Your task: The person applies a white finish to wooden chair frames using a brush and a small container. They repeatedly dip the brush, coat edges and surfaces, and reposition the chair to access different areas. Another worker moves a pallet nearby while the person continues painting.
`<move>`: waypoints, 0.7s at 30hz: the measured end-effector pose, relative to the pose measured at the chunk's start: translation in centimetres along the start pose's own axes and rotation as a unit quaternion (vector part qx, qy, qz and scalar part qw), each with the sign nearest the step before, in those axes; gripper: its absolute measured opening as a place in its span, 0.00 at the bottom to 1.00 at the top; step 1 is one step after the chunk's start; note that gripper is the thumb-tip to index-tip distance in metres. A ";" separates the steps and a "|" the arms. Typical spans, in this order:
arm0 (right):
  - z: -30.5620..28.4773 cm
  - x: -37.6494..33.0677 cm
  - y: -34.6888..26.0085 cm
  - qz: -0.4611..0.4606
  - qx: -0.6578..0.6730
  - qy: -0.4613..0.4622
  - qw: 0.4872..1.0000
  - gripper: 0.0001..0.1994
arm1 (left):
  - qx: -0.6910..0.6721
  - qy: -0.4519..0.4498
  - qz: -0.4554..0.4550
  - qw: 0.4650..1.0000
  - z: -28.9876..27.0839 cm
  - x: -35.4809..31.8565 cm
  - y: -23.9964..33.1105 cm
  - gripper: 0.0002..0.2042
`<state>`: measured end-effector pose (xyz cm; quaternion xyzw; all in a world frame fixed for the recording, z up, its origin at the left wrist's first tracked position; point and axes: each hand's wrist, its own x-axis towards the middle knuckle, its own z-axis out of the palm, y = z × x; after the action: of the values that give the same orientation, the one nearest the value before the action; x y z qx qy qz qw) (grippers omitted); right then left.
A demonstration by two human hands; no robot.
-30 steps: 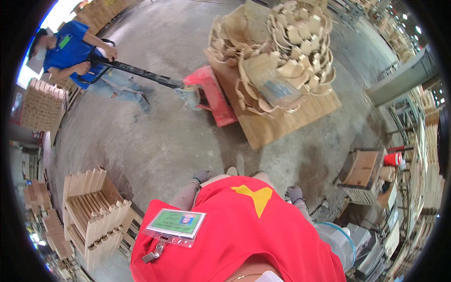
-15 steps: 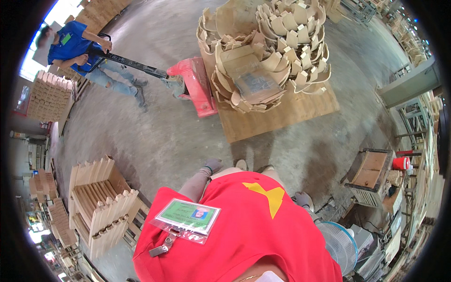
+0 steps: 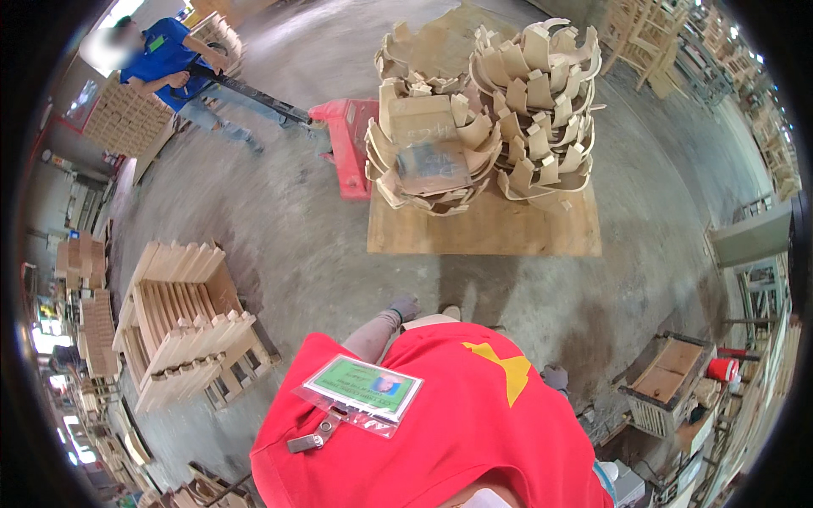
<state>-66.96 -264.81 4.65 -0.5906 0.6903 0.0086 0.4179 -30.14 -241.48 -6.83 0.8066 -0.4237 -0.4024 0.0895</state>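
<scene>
A broad plywood board (image 3: 483, 242) is lying ahead of the wearer, bearing curved wooden pieces (image 3: 539, 97) nested in heaps; the near left heap is cupping a flat panel (image 3: 432, 165); a co-worker (image 3: 174, 55) is gripping the handle (image 3: 251, 96) of a red pallet jack (image 3: 345, 152), whose body is standing at the board's left edge; to the wearer's left, a slatted wooden stack (image 3: 182, 302) is standing on a pallet (image 3: 230, 383); to the right, a box (image 3: 652, 415) is showing a recessed brown top; the gloved left hand (image 3: 405, 306) and right hand (image 3: 555, 378) are hanging near the red shirt (image 3: 457, 415), and one cannot tell whether either is spread or curled; a red tub (image 3: 720, 370) is standing beside the box, its contents hidden; a clear badge sleeve (image 3: 374, 425) is holding a green-and-white card (image 3: 360, 383).
</scene>
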 end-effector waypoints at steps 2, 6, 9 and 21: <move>-3.6 3.0 0.4 -0.004 0.018 -0.005 1.000 0.05 | -0.053 0.013 -0.052 0.997 1.1 0.8 3.8 0.17; -10.6 8.1 1.5 0.001 0.047 -0.029 0.998 0.04 | -0.060 -0.017 -0.054 0.997 3.3 2.7 10.9 0.21; -16.0 12.7 3.4 -0.010 0.050 -0.039 0.998 0.04 | -0.113 -0.007 -0.061 0.992 4.7 4.5 16.8 0.23; -34.4 28.0 9.0 -0.085 -0.042 -0.043 0.995 0.06 | -0.231 -0.018 -0.101 0.968 10.7 14.8 39.3 0.26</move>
<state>-92.52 -302.09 6.21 -0.6631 0.6179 0.0277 0.4217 -57.28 -275.17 -3.33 0.7952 -0.2372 -0.5108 0.2243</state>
